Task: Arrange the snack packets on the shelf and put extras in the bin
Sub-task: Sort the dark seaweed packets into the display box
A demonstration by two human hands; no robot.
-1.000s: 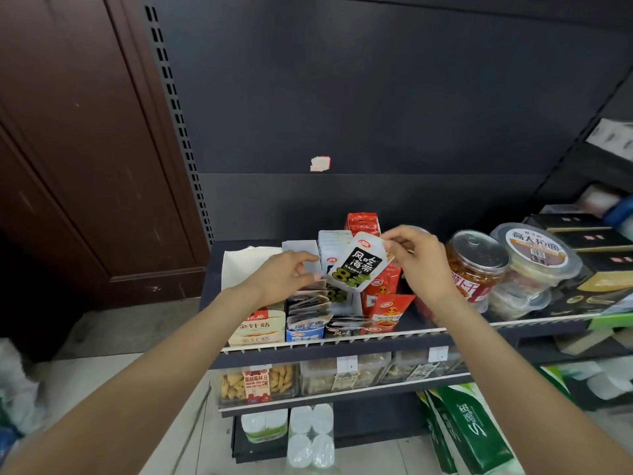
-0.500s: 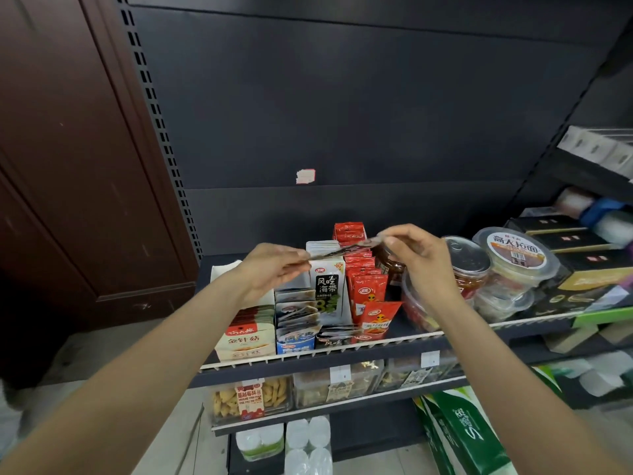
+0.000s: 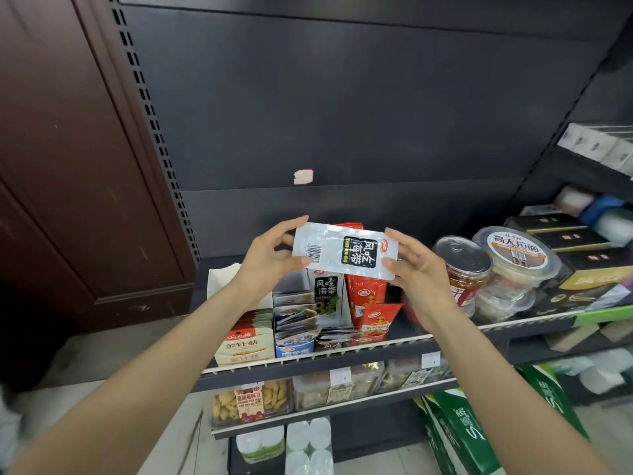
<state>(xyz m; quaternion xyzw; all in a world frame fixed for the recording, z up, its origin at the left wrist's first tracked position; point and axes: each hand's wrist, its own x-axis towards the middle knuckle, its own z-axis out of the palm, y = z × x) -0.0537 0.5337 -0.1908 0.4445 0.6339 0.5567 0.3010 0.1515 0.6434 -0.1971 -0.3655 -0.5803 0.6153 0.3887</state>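
Now both hands up over the shelf. Left hand pinches the left end of a white seaweed snack packet, right hand pinches its right end. Packet held sideways, barcode side left, just above the upright seaweed packets and red snack packets. Lidded jar beside the right hand.
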